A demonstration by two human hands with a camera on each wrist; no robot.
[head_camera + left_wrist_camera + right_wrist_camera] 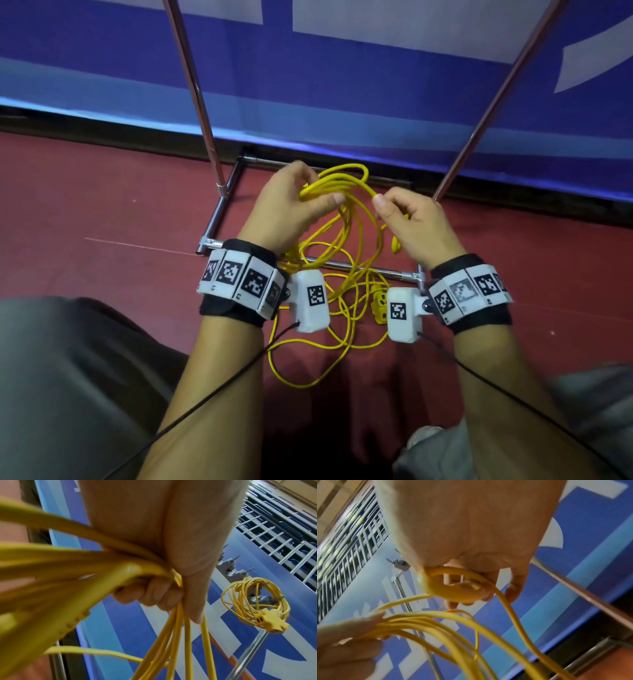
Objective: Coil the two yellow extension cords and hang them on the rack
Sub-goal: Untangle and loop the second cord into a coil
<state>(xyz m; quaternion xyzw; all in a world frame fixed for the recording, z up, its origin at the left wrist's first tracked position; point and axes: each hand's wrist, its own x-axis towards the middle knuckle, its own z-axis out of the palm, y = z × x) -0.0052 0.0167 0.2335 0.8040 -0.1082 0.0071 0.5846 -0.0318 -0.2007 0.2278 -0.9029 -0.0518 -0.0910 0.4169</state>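
The dark red smooth floor (102,212) carries the rectangular chrome tube base of the rack (219,209). Loose loops of thin yellow extension cord (301,363) lie on the floor across that base's near bar, its yellow socket block (378,305) just beside it.

The left hand (291,202) and right hand (414,226) are sitting side by side, sharing the loops of one cord (342,185) between them. Its slack is lying below, across the rack's near base bar (359,269). Farther up, the other cord (254,601) is hanging on the rack's hooks (231,568).
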